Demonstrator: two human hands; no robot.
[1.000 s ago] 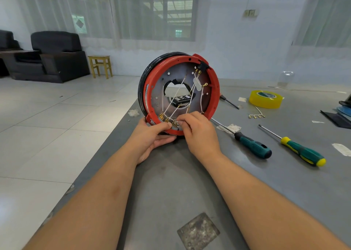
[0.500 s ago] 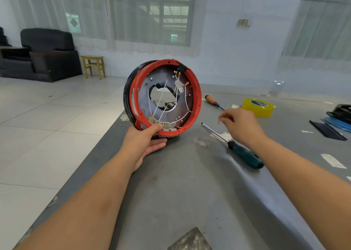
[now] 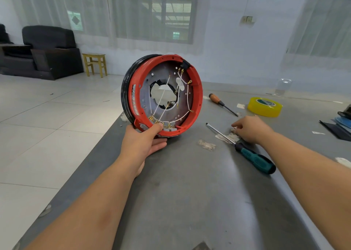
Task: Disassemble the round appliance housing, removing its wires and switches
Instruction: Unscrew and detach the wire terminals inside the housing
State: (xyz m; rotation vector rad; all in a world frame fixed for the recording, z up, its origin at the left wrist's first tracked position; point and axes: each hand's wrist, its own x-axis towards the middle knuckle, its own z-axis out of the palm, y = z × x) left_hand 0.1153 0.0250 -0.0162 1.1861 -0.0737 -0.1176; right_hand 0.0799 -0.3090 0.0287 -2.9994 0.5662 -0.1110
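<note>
One round appliance housing (image 3: pixel 161 96), red-rimmed with a black outer band, stood on edge at the near-left part of the grey table (image 3: pixel 190 192), its open side turned toward the wearer so that the interior could be reached. Several white wires (image 3: pixel 187 99) with brass terminals crossed the metal plate inside, and a cluster of terminals (image 3: pixel 161 123) sat at the bottom rim; judged from this, removal was only partly done. The left hand (image 3: pixel 141 145) gripped the lower rim, thumb hooked over the red edge and fingers underneath, evidently to keep the housing upright. The right hand (image 3: pixel 250 129) lay well apart on the table, its fingers bent down onto white scraps (image 3: pixel 227 136) beside the green-handled screwdriver (image 3: pixel 252 157); whether they pinched anything could not be told. Farther off lay an orange-handled screwdriver (image 3: pixel 221 102) and a yellow tape roll (image 3: pixel 265 106), within reach. Beyond the table stood a wooden stool (image 3: pixel 95 63) and a dark armchair (image 3: pixel 47 52).
</note>
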